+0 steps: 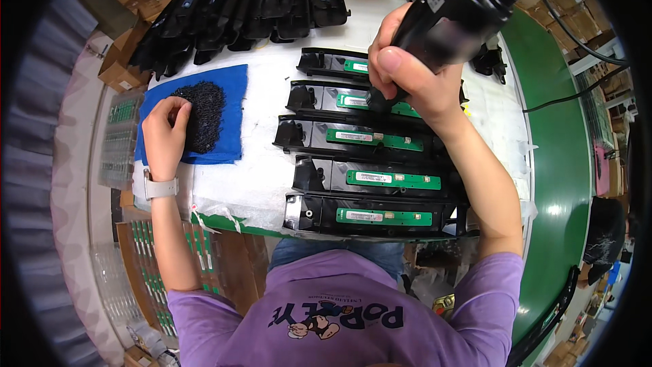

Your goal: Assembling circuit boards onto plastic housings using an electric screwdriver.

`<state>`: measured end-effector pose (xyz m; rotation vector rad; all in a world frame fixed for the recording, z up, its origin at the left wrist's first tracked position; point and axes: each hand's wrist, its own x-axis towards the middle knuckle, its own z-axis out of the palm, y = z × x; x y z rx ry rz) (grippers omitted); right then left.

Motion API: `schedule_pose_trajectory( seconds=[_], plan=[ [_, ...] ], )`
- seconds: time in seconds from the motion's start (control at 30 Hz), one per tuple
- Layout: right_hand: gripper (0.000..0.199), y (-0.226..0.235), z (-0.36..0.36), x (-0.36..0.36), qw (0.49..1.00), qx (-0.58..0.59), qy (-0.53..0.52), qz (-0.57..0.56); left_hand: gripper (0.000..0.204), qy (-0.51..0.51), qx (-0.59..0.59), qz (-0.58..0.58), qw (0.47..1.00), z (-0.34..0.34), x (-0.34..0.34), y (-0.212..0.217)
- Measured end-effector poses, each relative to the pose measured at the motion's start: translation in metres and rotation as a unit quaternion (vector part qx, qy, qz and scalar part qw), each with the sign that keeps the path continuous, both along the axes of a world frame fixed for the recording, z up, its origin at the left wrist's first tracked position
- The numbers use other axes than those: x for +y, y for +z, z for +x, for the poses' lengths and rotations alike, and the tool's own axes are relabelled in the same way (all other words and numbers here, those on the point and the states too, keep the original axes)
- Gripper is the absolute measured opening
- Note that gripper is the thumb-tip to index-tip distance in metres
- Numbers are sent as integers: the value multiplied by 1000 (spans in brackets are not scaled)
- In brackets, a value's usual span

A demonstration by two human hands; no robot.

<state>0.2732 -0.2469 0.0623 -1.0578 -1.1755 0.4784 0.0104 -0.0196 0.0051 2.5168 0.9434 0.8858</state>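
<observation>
My right hand [424, 85] is wrapped round a black electric screwdriver [441, 24], tilted with its lower end over the circuit board [352, 100] in the second black plastic housing [302, 97] from the back. The exact tip is hard to make out. At the left, my left hand [165, 129] has its thumb and fingers drawn together at the edge of a heap of tiny black screws [207, 112]. This heap lies on a blue cloth [233, 115]. Whatever is between those fingers is too small to see.
Several more housings [322, 212] with green boards lie in a row toward me. Long black parts [261, 3] are piled at the back left. A green surface [553, 163] runs along the right, and a cable [570, 27] hangs from above.
</observation>
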Motion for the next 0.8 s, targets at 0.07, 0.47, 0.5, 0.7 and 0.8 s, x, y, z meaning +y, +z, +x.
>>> schedule_pose_trajectory(
  seconds=[0.07,0.47,0.5,0.7,0.8],
  plan=[
    [23,-4,-3,2,999,-34,-17,32,12,0,-6,-7,1000,2,-1,-1],
    [39,39,-5,-23,971,90,162,152,11,-269,-163,-442,840,67,-84,11],
    [39,46,-6,-30,958,112,184,190,12,-308,-170,-510,785,75,-96,17],
    [42,54,-2,-43,942,129,195,242,8,-367,-162,-558,726,98,-123,28],
    [42,52,-3,-42,941,135,182,251,9,-366,-171,-561,723,101,-124,28]
  ],
)
